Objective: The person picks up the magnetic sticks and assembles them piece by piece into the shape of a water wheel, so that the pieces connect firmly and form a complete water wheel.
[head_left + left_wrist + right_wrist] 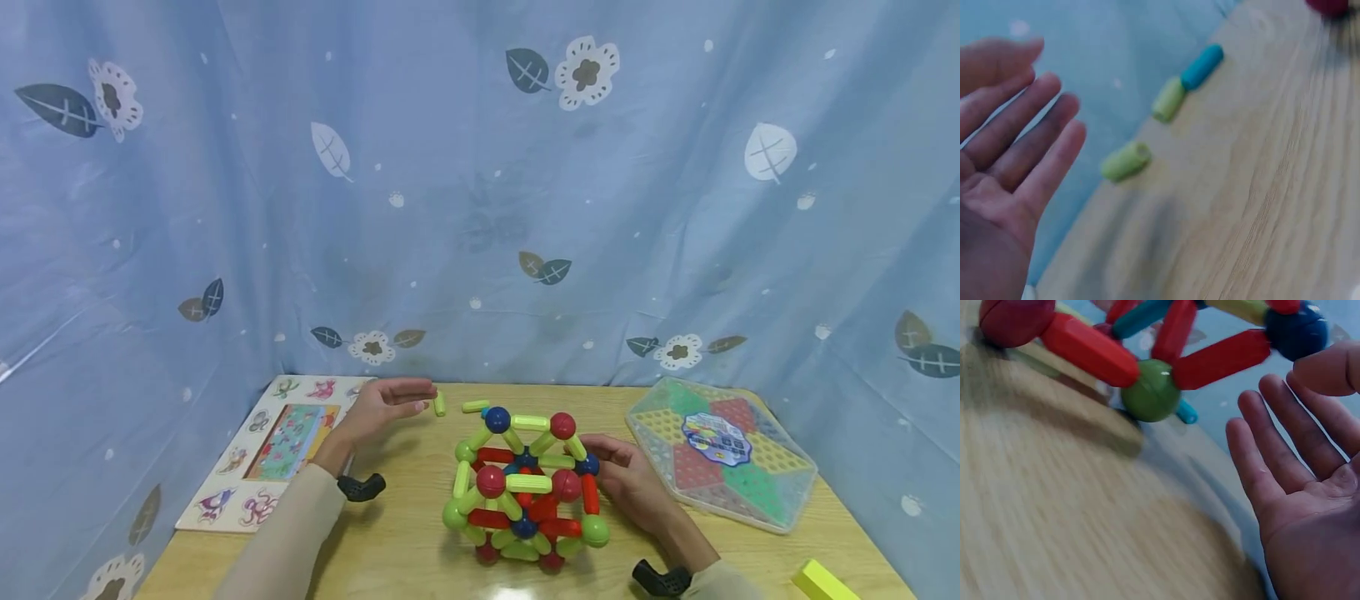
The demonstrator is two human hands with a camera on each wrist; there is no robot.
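Note:
A ball-and-rod magnetic construction (529, 483) stands on the table, built of red, blue and green balls joined by yellow-green and red rods. My right hand (626, 483) is at its right side. In the right wrist view the thumb (1329, 369) is right at a blue ball (1297, 331), and the other fingers extend loosely beside the construction. My left hand (382, 412) hovers to the left of the construction with fingers extended and nothing in the palm. Nearest to it lies a loose yellow-green rod (1126, 161).
Another yellow-green rod (1169, 100) touches a blue rod (1202, 67) near the table's back edge. At the left lies a picture board (255, 450) with sea animals; at the right, a hexagonal board game (720, 454). A yellow block (821, 579) is at front right. A blue curtain (480, 208) surrounds the table.

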